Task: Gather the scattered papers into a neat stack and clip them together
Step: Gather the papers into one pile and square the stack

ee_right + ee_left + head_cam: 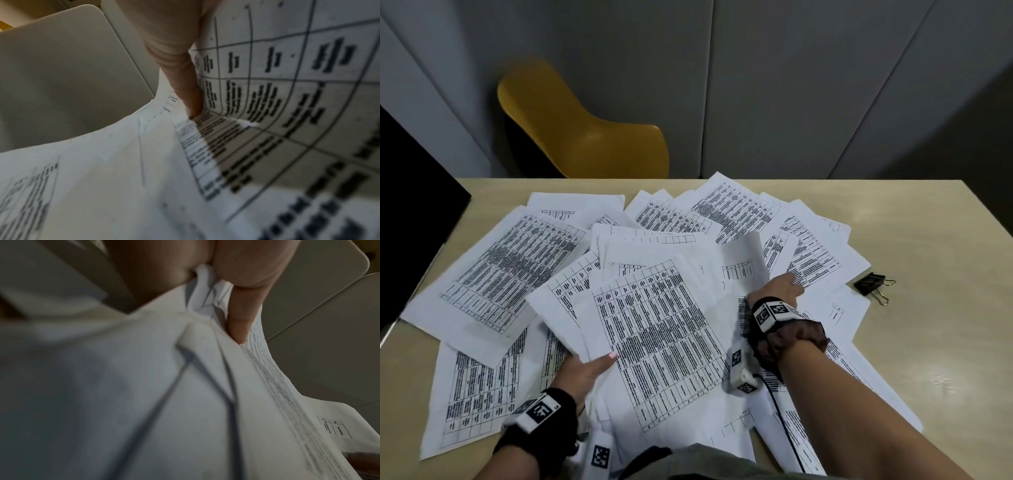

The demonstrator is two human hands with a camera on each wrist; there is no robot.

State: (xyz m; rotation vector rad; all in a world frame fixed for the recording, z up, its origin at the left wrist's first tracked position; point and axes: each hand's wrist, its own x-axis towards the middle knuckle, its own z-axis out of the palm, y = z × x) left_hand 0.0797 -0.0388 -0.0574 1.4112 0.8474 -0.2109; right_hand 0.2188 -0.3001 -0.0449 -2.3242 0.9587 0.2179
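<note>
Many printed sheets (510, 267) lie scattered and overlapping across the table. My left hand (599, 363) grips a loose bunch of sheets (654, 325) at its near edge and holds it raised over the pile. In the left wrist view its thumb (240, 318) pinches several layered sheets (185, 386). My right hand (792, 284) reaches to the right side of the pile and pinches a printed sheet (811, 260). In the right wrist view a straight finger (189, 91) presses that sheet (287, 81), which curls up beside it. A black binder clip (873, 286) lies on the table right of the papers.
The beige table (935, 246) shows bare wood on its right side and near left corner. A yellow chair (585, 133) stands behind the far edge. A black object (410, 192) sits at the table's left edge. Grey wall panels rise behind.
</note>
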